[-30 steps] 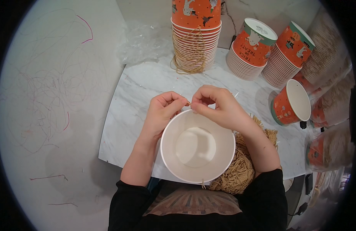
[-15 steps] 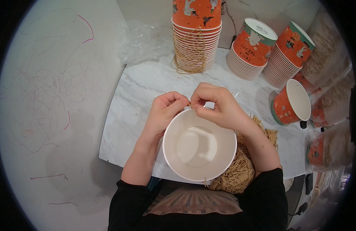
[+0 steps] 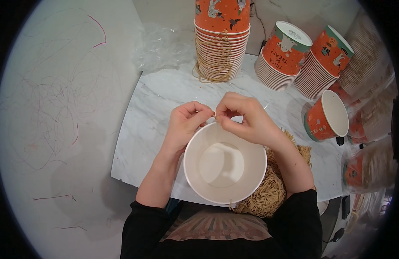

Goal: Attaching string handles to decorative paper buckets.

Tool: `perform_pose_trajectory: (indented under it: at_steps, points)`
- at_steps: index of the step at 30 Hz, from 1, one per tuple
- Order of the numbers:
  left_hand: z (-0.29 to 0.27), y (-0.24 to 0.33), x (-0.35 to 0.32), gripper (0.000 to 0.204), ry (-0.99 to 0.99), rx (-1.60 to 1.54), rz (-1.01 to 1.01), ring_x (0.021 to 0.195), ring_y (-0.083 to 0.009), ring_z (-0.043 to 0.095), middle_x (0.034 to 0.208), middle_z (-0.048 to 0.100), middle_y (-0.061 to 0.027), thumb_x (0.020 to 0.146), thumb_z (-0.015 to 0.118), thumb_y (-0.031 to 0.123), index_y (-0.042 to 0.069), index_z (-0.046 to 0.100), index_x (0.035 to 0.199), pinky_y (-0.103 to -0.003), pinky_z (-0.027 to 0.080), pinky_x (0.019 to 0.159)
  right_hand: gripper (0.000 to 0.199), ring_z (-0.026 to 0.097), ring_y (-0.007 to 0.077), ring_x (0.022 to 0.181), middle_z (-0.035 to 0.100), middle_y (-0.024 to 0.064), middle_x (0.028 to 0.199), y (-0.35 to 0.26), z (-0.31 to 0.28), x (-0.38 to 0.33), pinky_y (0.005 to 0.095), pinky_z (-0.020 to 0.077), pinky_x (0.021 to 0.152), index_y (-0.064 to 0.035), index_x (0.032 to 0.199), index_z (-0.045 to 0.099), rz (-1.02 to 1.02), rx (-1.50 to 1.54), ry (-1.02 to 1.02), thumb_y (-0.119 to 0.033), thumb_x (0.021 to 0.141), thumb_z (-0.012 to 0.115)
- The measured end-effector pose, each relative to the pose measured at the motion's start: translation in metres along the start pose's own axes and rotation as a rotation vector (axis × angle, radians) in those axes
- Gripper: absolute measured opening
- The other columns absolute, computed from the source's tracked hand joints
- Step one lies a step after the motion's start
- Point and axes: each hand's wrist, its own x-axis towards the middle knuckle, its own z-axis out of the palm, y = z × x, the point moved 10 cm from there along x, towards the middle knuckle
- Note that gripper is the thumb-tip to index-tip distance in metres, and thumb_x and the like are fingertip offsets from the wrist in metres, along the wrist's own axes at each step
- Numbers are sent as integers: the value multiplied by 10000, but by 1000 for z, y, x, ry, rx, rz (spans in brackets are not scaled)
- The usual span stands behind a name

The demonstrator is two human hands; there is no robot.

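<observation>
Bucket [image 3: 225, 193], white inside, sits mouth up between the person's forearms at the near edge of the marble-patterned surface [image 3: 160, 97]; its base is hidden. At its far rim, the left hand [image 3: 185, 124] has its grip closed, thumb against fingers, on a short bit of tan string [image 3: 215, 115]. The right hand [image 3: 243, 117] pinches the same bit from the other side, the fingertips nearly meeting. A tangled bundle [image 3: 265, 196] of similar string lies beside the bucket, partly under the right forearm. Beyond stands a tall stack [image 3: 222, 18] of orange buckets with string draped over it.
</observation>
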Motion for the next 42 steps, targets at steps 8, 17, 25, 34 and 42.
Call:
perform_pose_trajectory:
  at_steps: [8, 17, 25, 34, 42]
  points:
    - [-6, 8, 1, 104, 120, 110, 84, 629, 1, 492, 809, 686, 20, 947, 717, 103, 6, 732, 983, -175, 358, 532, 161, 629, 89, 835, 664, 31, 894, 30, -9, -1, 268, 543, 734, 16, 956, 694, 238, 56, 90, -144, 946, 707]
    - [2, 8, 1, 172, 100, 95, 124, 604, 1, 531, 773, 685, 12, 962, 723, 111, -7, 709, 1086, -177, 373, 511, 106, 588, 43, 752, 639, -21, 817, 57, 7, -1, 230, 499, 672, -1, 889, 676, 303, 324, 3, -105, 912, 678]
    - [7, -6, 1, 135, 37, 103, -44, 626, -36, 616, 754, 697, -21, 976, 701, 106, -19, 699, 1027, -200, 460, 532, 86, 574, 34, 727, 636, -25, 800, 67, 0, 3, 210, 467, 654, -15, 848, 652, 244, 296, 26, -92, 885, 646]
    - [0, -11, 0, 75, 126, 184, -6, 616, -24, 538, 723, 642, 23, 937, 681, 79, 8, 679, 914, -200, 407, 550, 56, 561, 50, 666, 629, -24, 766, 89, 32, -12, 206, 450, 600, -36, 826, 659, 624, 686, -190, -69, 844, 618]
    - [-18, 3, 0, 77, 228, 326, 137, 726, -50, 494, 822, 623, 31, 909, 624, 83, 61, 658, 843, -220, 410, 676, 65, 581, 70, 702, 633, -14, 799, 98, 50, -18, 225, 481, 623, -53, 847, 682, 670, 972, -301, -99, 831, 638]
